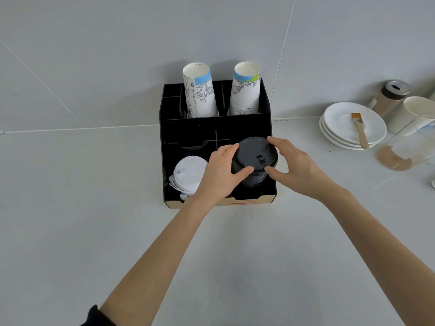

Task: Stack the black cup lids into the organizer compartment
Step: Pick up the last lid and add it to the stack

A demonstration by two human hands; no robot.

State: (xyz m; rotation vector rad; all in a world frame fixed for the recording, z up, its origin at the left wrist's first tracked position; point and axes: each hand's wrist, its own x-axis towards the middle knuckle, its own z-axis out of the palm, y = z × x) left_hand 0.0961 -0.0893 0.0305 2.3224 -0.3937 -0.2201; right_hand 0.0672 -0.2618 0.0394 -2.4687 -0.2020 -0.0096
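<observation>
White lids (188,172) fill the organizer's (216,130) near-left compartment; two cup stacks (200,92) stand at the far side, and plates (353,125) with a brush (359,130) lie well to the right. We grip the black lids (255,161) with our left hand (221,175) and right hand (292,163) from either side, over the near-right compartment, perhaps partly inside it. The top lid is round and matte.

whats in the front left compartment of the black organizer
A stack of white plastic cup lids sits inside the black organizer. The left hand covers its right edge, and the compartment floor is hidden.
</observation>
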